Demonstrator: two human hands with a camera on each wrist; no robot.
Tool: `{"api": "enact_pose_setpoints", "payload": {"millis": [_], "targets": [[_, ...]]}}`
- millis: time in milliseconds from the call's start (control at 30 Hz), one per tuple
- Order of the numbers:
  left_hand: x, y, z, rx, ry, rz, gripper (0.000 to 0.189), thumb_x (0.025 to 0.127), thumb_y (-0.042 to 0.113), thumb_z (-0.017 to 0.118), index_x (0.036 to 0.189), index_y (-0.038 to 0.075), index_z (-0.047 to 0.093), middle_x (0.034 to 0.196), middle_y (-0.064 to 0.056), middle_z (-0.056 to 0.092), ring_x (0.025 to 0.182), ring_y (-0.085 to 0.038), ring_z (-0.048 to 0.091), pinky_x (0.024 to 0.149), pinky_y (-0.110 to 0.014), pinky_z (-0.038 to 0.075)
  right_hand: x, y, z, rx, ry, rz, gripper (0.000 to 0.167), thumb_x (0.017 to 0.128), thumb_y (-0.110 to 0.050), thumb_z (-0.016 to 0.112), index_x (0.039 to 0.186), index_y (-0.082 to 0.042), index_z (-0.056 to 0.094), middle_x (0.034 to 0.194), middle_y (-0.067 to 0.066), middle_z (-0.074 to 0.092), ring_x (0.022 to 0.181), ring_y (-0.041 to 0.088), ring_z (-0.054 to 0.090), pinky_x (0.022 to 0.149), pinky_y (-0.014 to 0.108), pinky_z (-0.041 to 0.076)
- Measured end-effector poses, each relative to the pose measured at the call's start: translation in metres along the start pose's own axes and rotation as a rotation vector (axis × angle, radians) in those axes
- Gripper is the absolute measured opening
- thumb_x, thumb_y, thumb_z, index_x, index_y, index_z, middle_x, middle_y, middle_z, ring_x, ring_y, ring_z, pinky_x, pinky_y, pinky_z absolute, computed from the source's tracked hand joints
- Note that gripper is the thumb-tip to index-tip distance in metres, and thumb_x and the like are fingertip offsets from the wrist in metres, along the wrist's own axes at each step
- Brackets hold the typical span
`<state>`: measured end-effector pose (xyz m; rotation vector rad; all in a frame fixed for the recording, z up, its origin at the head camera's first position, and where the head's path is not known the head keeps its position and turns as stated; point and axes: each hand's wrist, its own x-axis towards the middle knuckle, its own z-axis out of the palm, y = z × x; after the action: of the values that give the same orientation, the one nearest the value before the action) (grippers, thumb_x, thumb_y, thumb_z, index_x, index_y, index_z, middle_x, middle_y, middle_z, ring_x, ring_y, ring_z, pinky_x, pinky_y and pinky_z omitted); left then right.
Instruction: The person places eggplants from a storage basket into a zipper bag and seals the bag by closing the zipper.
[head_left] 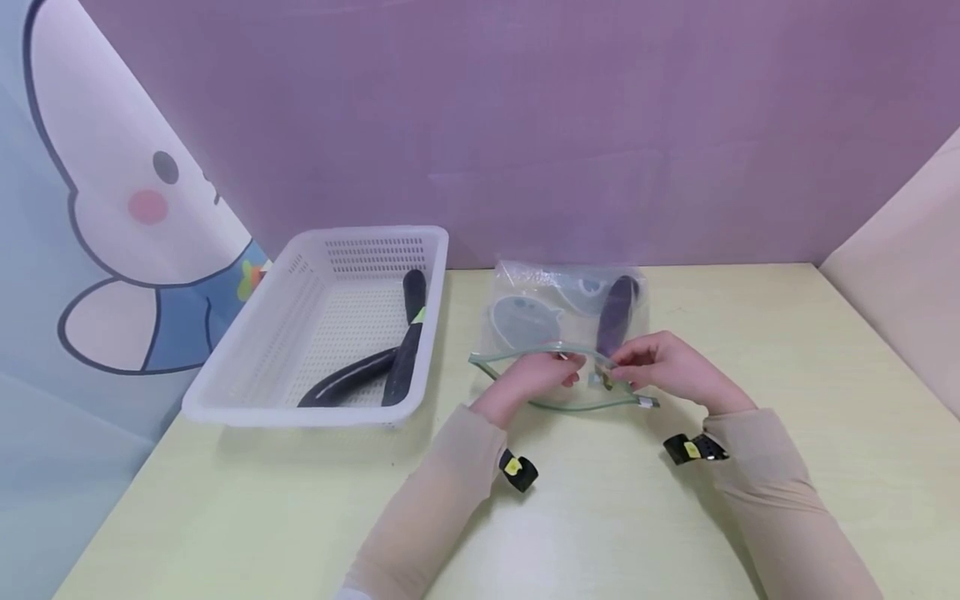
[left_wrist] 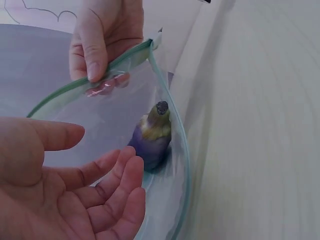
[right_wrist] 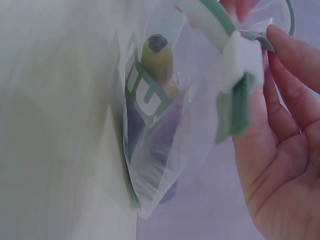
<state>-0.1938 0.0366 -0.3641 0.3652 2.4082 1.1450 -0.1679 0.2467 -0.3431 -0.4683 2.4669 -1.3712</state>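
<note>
A clear zip bag [head_left: 525,283] with a green zip edge lies on the table, its mouth spread apart toward me. Inside it is a purple eggplant [head_left: 618,308], its greenish stem end [left_wrist: 159,115] facing the opening. My left hand [head_left: 543,372] is at the bag's mouth, and its fingers [left_wrist: 131,175] are loosely bent in front of the eggplant's stem end, gripping nothing. With thumb and fingers my right hand [head_left: 663,367] pinches the bag's rim on the right, close to the white slider [right_wrist: 243,57].
To the left stands a white plastic basket [head_left: 315,308] holding long dark eggplants [head_left: 405,367]. A purple backdrop [head_left: 525,133] rises behind the table [head_left: 585,517], and a cartoon-printed cloth [head_left: 45,442] hangs at the left.
</note>
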Motion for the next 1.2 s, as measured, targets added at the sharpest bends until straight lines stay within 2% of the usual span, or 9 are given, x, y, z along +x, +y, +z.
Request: {"api": "enact_pose_setpoints", "payload": {"millis": [233,433,633,833,933,1100,1200], "targets": [[-0.009,0.001,-0.005,-0.021,-0.013,0.029,0.034,0.096,0.037,0.049,0.111,0.011,0.064,0.094,-0.003,0.07,0.091,-0.014,0.065,0.093,-0.031,0.046,0.001,0.0,0.001,-0.005,-0.002,0.001,0.022,0.086,-0.008,0.067,0.101,0.008,0.066,0.09,0.017,0.07,0.073,0.006,0.062,0.067,0.028,0.056],[-0.015,0.0,-0.012,-0.002,-0.015,0.043,0.035,0.096,0.038,0.048,0.111,0.01,0.063,0.097,-0.004,0.069,0.09,-0.013,0.064,0.086,-0.029,0.048,0.001,0.001,0.0,-0.003,-0.003,0.004,0.023,0.086,-0.009,0.067,0.101,0.007,0.067,0.09,0.017,0.07,0.073,0.007,0.063,0.067,0.028,0.056],[-0.023,0.005,-0.019,0.023,-0.009,0.12,0.037,0.098,0.034,0.047,0.111,0.003,0.063,0.099,-0.009,0.068,0.088,-0.017,0.063,0.077,-0.028,0.05,0.0,0.002,-0.001,-0.005,-0.001,0.011,0.023,0.086,-0.01,0.067,0.103,0.006,0.067,0.093,0.016,0.07,0.075,0.007,0.063,0.067,0.028,0.056],[-0.035,0.012,-0.027,0.095,0.025,0.185,0.034,0.099,0.033,0.047,0.107,0.004,0.064,0.097,-0.006,0.067,0.084,-0.015,0.06,0.072,-0.026,0.049,-0.001,0.003,-0.002,0.003,0.0,0.003,0.023,0.086,-0.01,0.067,0.103,0.006,0.067,0.093,0.015,0.07,0.075,0.006,0.063,0.067,0.028,0.056],[-0.04,0.014,-0.032,0.069,0.048,0.211,0.032,0.099,0.032,0.046,0.101,0.006,0.065,0.097,-0.008,0.066,0.08,-0.014,0.057,0.069,-0.025,0.048,-0.002,0.003,-0.003,0.004,-0.001,0.004,0.024,0.087,-0.01,0.067,0.104,0.006,0.066,0.094,0.016,0.07,0.075,0.007,0.063,0.068,0.028,0.056],[-0.05,0.02,-0.042,-0.051,0.072,0.242,0.028,0.1,0.029,0.046,0.1,0.008,0.065,0.095,-0.007,0.067,0.086,-0.014,0.059,0.073,-0.025,0.047,-0.001,0.003,-0.003,-0.003,0.0,0.0,0.024,0.087,-0.01,0.066,0.104,0.006,0.066,0.095,0.019,0.069,0.075,0.008,0.063,0.067,0.028,0.056],[-0.061,0.029,-0.051,-0.057,0.088,0.268,0.026,0.099,0.026,0.047,0.101,0.007,0.064,0.094,-0.006,0.067,0.088,-0.014,0.06,0.076,-0.025,0.048,-0.001,0.004,-0.003,-0.006,-0.002,0.003,0.023,0.086,-0.009,0.066,0.104,0.006,0.067,0.095,0.019,0.069,0.074,0.008,0.063,0.067,0.028,0.056]]}}
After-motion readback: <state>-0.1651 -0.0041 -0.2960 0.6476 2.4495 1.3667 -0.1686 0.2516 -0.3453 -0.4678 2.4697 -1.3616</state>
